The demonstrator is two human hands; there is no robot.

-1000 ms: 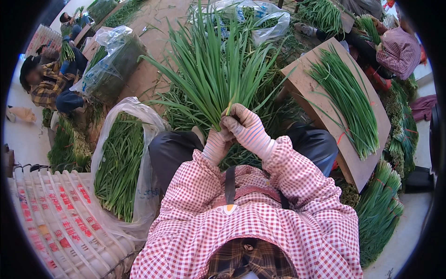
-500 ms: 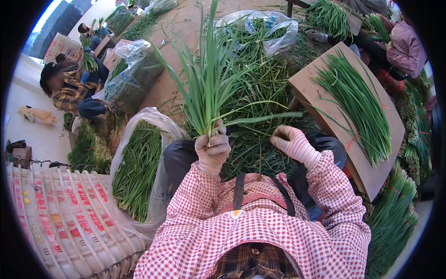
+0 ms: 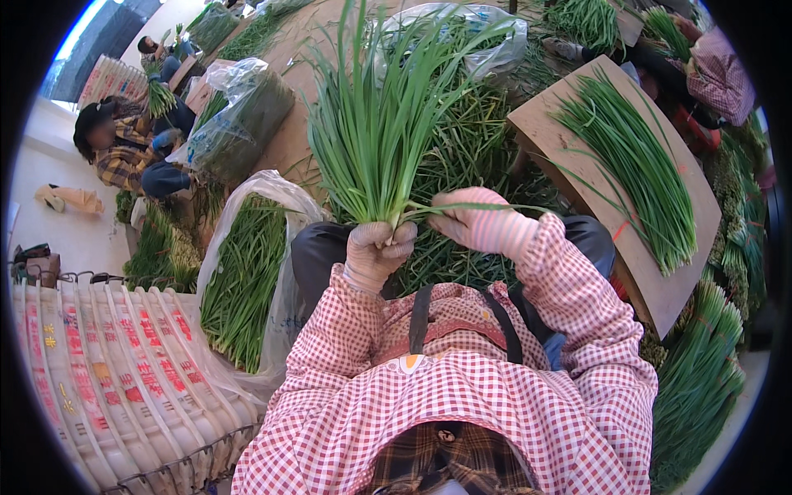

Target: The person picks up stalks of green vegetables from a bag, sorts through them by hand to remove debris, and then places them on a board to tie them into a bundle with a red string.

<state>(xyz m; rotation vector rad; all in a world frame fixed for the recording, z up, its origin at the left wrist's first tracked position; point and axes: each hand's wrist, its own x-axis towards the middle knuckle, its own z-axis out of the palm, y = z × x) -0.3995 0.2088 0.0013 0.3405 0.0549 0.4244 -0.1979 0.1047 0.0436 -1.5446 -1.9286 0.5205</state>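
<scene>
My gloved left hand (image 3: 379, 252) is closed around the white base of an upright fan of green, leek-like leaves (image 3: 371, 140). Just right of that base, my gloved right hand (image 3: 469, 221) has its fingers pinched on a long single leaf that sticks out sideways from the bunch. Beneath both hands, between my dark-trousered knees, lies a heap of loose cut greens (image 3: 458, 268). An open plastic bag of greens (image 3: 239, 293) is beside my left knee. To my right a tilted board (image 3: 544, 153) carries a long banded bundle of greens (image 3: 623, 173).
A white slatted crate (image 3: 132, 379) fills the lower left. More bundles (image 3: 689, 396) lie at the lower right. Co-workers sit at upper left (image 3: 124, 144) and upper right (image 3: 718, 78). A filled clear bag (image 3: 239, 124) and another bag (image 3: 495, 45) lie ahead on the brown floor.
My right hand left the bunch, moved out to the right, and is now back near its base on a leaf. My left hand has kept hold of the bunch, shifting slightly.
</scene>
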